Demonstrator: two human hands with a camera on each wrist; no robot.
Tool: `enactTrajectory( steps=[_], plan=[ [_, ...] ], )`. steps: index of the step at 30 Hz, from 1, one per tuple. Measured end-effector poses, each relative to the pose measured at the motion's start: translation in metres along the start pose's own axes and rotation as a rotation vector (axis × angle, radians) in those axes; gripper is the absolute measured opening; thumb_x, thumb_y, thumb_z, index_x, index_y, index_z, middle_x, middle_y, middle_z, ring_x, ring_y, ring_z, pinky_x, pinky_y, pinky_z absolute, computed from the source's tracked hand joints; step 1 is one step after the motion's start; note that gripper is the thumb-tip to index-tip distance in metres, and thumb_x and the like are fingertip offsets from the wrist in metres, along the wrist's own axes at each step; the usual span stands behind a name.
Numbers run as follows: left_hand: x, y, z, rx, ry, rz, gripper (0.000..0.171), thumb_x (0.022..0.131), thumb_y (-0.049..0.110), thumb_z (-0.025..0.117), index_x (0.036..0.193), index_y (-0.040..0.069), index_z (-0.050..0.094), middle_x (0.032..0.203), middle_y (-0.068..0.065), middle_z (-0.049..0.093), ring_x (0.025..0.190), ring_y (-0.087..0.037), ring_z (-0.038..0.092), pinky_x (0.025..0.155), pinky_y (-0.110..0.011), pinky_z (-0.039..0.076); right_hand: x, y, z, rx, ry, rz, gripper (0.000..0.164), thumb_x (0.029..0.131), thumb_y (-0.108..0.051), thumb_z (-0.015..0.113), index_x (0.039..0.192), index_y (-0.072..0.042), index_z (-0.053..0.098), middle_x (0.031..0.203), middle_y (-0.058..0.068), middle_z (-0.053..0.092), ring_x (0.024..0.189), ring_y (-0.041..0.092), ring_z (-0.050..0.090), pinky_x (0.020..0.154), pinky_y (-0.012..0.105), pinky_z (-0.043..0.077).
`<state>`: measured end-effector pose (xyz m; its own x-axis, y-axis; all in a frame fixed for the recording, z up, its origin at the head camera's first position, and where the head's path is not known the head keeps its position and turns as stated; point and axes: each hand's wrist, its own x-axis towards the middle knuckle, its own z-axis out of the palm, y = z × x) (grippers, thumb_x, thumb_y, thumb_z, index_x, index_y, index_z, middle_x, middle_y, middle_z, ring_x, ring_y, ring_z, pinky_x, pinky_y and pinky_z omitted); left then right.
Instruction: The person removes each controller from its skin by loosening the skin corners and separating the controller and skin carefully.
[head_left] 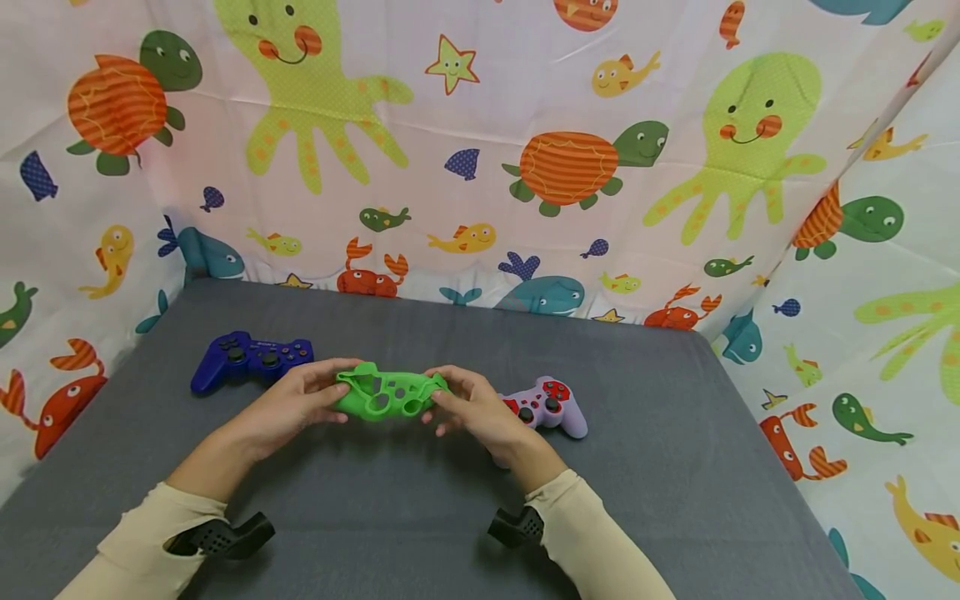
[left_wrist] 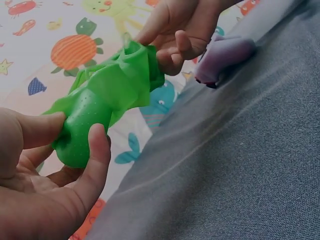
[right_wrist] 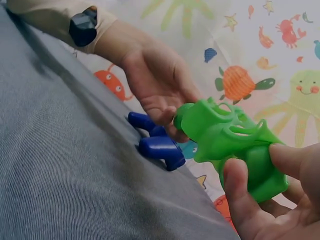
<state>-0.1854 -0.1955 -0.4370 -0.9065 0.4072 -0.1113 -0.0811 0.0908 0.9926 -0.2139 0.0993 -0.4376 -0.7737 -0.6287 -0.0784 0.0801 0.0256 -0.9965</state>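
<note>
A bright green silicone controller cover (head_left: 390, 393), soft and with round cut-outs, is held up above the grey cloth between both hands. My left hand (head_left: 296, 404) pinches its left grip end between thumb and fingers; the dotted texture of that end shows in the left wrist view on the cover (left_wrist: 85, 125). At the other end my right hand (head_left: 472, 408) pinches the cover (right_wrist: 250, 165) with thumb and fingers. Behind the left hand lies a blue game controller (head_left: 251, 360). A lilac controller with red button areas (head_left: 551, 406) lies beside the right hand, partly hidden by it.
Grey cloth (head_left: 375, 533) covers the table. A curtain printed with sea animals (head_left: 480, 108) hangs behind it and along both sides. Each wrist wears a black camera mount, one at the left sleeve (head_left: 225, 537) and one at the right (head_left: 517, 527).
</note>
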Motion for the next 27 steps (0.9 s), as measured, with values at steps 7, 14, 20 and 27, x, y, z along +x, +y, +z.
enactTrajectory(
  steps=[7, 14, 20, 27],
  plan=[
    [-0.0001, -0.0007, -0.0045, -0.044, -0.058, 0.027, 0.035, 0.108, 0.019, 0.050, 0.140, 0.007, 0.054, 0.127, 0.004, 0.059, 0.100, -0.009, 0.066, 0.088, -0.029, 0.057, 0.0007, -0.0013, 0.0006, 0.080, -0.057, 0.008, 0.037, 0.105, -0.009, 0.047, 0.131, 0.016, 0.054, 0.109, -0.003, 0.069, 0.097, 0.010, 0.068, 0.080, 0.028, 0.060],
    [0.0004, 0.0007, -0.0044, -0.020, -0.035, 0.034, 0.037, 0.108, 0.016, 0.047, 0.141, -0.002, 0.050, 0.122, 0.005, 0.060, 0.101, -0.009, 0.065, 0.088, -0.029, 0.057, 0.0014, -0.0035, 0.0046, 0.182, -0.053, 0.027, 0.034, 0.096, -0.006, 0.040, 0.109, 0.010, 0.067, 0.105, 0.001, 0.067, 0.087, 0.012, 0.070, 0.073, 0.027, 0.059],
    [0.0012, -0.0004, -0.0037, -0.005, -0.010, 0.061, 0.035, 0.107, 0.013, 0.048, 0.139, -0.001, 0.052, 0.122, 0.004, 0.060, 0.101, -0.010, 0.063, 0.087, -0.030, 0.057, 0.0007, -0.0028, 0.0036, 0.189, -0.106, 0.037, 0.029, 0.098, -0.010, 0.042, 0.097, -0.004, 0.071, 0.104, 0.002, 0.066, 0.085, 0.015, 0.069, 0.067, 0.028, 0.057],
    [0.0000, 0.0020, -0.0025, -0.004, -0.016, 0.067, 0.041, 0.107, 0.018, 0.051, 0.145, 0.003, 0.048, 0.125, 0.002, 0.059, 0.104, -0.010, 0.063, 0.088, -0.029, 0.057, -0.0013, -0.0038, -0.0013, 0.178, -0.181, 0.045, 0.024, 0.105, -0.011, 0.041, 0.106, -0.016, 0.064, 0.101, 0.000, 0.069, 0.091, 0.012, 0.069, 0.072, 0.030, 0.059]
  ],
)
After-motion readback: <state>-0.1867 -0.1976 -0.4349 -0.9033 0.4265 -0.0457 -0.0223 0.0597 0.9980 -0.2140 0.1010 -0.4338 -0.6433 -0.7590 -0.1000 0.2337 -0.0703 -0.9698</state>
